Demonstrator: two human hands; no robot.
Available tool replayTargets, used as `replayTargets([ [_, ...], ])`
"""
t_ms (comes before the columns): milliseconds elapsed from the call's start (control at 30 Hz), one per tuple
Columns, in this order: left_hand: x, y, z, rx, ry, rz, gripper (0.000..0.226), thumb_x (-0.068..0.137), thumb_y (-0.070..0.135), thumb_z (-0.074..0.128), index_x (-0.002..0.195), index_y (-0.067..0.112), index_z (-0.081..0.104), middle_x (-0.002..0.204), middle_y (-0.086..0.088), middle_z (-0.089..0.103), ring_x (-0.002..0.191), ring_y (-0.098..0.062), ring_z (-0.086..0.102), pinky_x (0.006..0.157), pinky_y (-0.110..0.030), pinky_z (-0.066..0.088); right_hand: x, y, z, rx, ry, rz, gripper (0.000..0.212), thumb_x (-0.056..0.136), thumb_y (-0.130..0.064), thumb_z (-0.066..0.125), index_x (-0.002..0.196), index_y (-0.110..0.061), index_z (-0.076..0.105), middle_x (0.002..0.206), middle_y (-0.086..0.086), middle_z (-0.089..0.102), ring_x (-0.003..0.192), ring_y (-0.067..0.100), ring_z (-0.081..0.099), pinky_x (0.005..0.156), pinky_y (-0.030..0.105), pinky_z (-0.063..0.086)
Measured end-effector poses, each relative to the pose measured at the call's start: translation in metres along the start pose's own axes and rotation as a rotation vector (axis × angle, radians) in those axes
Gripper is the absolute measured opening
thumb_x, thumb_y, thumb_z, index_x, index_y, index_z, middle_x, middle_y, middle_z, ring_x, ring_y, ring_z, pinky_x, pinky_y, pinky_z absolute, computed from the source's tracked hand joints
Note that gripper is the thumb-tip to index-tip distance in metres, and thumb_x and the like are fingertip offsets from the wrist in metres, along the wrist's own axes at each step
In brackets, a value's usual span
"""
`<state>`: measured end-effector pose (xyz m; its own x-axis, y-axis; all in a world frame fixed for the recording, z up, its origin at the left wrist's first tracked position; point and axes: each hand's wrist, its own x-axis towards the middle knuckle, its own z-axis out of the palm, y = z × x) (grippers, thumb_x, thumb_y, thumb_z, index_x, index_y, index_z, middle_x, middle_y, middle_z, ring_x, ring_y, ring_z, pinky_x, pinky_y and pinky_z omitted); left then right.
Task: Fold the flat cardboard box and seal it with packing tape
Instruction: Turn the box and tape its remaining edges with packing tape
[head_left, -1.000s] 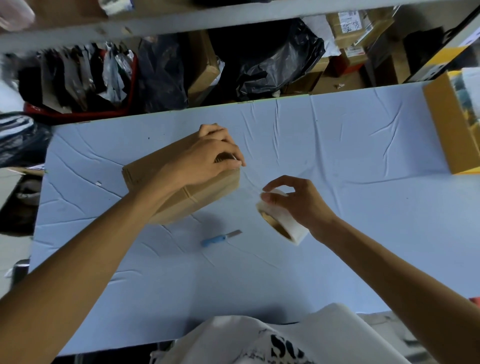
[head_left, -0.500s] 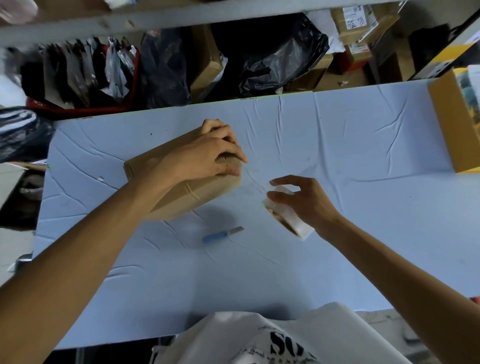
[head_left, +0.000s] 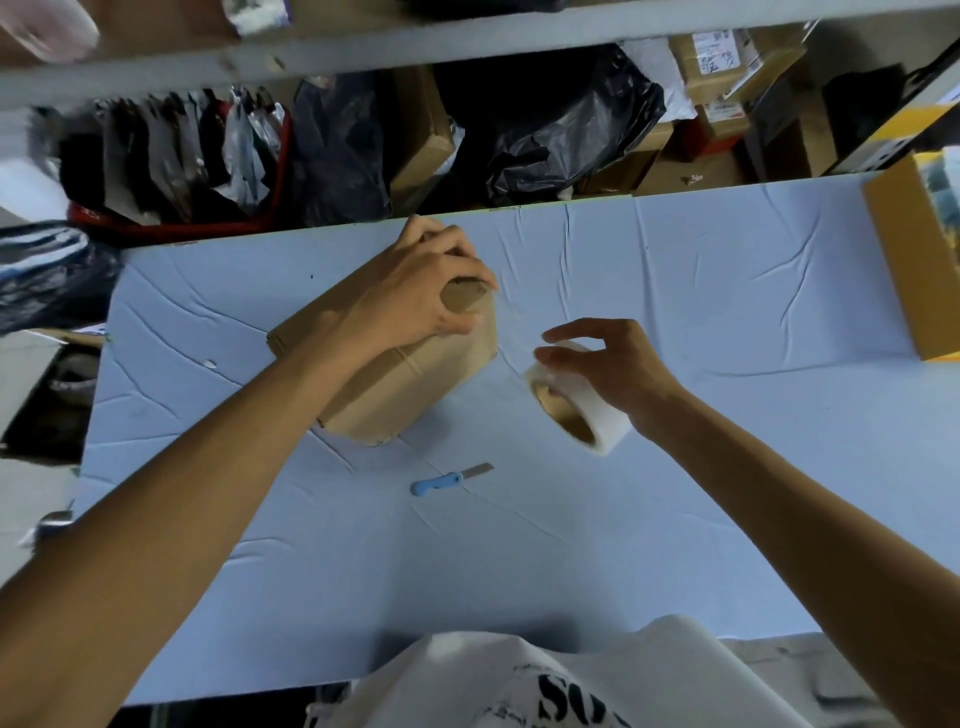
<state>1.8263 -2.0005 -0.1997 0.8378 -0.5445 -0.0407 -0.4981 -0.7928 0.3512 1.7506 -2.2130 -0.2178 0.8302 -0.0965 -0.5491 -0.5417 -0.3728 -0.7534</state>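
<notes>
Since a second before, the right hand (head_left: 618, 374) had carried the tape roll (head_left: 602, 423) up and farther from the body, closer to the right end of the cardboard box (head_left: 410, 389). The box had tipped a little more on end, while the knife (head_left: 448, 480) lay where it had been.

At the left, the folded cardboard box sat on the pale blue bench (head_left: 727, 493), angled with one end toward the far edge. Its near lower corner looked to be touching the bench. The left hand (head_left: 415, 296) gripped the box's upper right end, fingers curled over the top and thumb pressed against the near face. Below the box, apart from it, lay the small blue-handled knife, blade pointing right. Just right of the box, the white tape roll hung tilted above the bench with its brown core facing the camera. The right hand held it from above, thumb and forefinger pinched on its rim and the other fingers raised. Whether a clear strip ran from roll to box could not be told. A yellow carton (head_left: 909, 270) stood at the right edge.
</notes>
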Motion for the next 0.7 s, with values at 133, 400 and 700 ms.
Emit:
replayTargets([
  [133, -0.007, 0.002, 0.005, 0.002, -0.044, 0.050, 0.039, 0.081, 0.044, 0.065, 0.119, 0.033, 0.064, 0.120, 0.009, 0.052, 0.127, -0.020, 0.030, 0.091, -0.022, 0.029, -0.001, 0.008, -0.008, -0.048, 0.006, -0.008, 0.022, 0.072, -0.037, 0.080, 0.092, -0.031, 0.075, 0.097, -0.005, 0.068, 0.087, 0.015, 0.064, 0.070, 0.023, 0.043],
  [400, 0.004, 0.011, 0.006, -0.192, -0.119, -0.075, 0.030, 0.098, 0.034, 0.044, 0.111, 0.030, 0.070, 0.112, 0.008, 0.056, 0.123, -0.020, 0.031, 0.095, -0.021, 0.028, -0.003, 0.015, -0.010, -0.115, 0.036, -0.016, 0.024, 0.072, -0.038, 0.079, 0.095, -0.031, 0.075, 0.108, -0.004, 0.067, 0.095, 0.018, 0.062, 0.073, 0.025, 0.042],
  [700, 0.011, 0.009, 0.002, -0.256, -0.173, -0.154, 0.023, 0.086, 0.037, 0.064, 0.107, 0.031, 0.071, 0.099, 0.014, 0.055, 0.120, -0.018, 0.030, 0.104, -0.041, 0.034, -0.007, 0.014, -0.016, -0.144, 0.054, -0.039, 0.029, 0.073, -0.038, 0.079, 0.100, -0.029, 0.073, 0.102, -0.006, 0.064, 0.081, 0.009, 0.058, 0.059, 0.018, 0.040],
])
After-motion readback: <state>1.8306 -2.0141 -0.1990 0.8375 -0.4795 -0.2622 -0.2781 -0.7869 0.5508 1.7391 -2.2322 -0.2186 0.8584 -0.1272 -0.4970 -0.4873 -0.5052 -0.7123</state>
